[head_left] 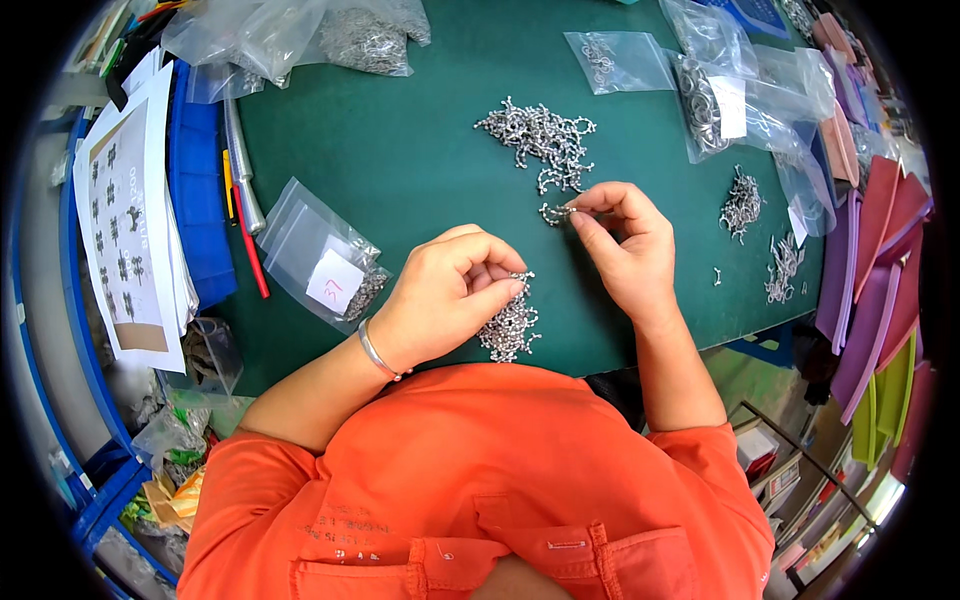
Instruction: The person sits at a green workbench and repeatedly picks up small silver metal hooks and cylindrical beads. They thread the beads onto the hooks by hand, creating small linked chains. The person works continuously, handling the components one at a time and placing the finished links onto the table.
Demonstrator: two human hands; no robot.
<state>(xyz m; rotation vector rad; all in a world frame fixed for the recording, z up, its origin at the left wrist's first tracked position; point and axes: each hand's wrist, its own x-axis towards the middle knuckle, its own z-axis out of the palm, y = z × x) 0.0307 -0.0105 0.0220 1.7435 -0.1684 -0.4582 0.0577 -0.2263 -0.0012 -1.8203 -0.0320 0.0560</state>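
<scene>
My left hand (455,290), a silver bangle on its wrist, is closed in a pinch at the top of a heap of small silvery metal pieces (508,330). A tiny metal piece shows at its fingertips. My right hand (628,245) pinches a small curved metal piece (555,213) between thumb and forefinger, just below a larger pile of similar curved pieces (540,138). The exact kind of these parts is too small to make out. A gap of bare green table (420,130) lies between the two hands.
Left of my hands lie a clear bag of metal parts (325,260), a red pen (252,245) and a blue tray (200,190). More parts bags (370,40) sit at the back. At right are small metal piles (740,205) and purple and red bins (865,270).
</scene>
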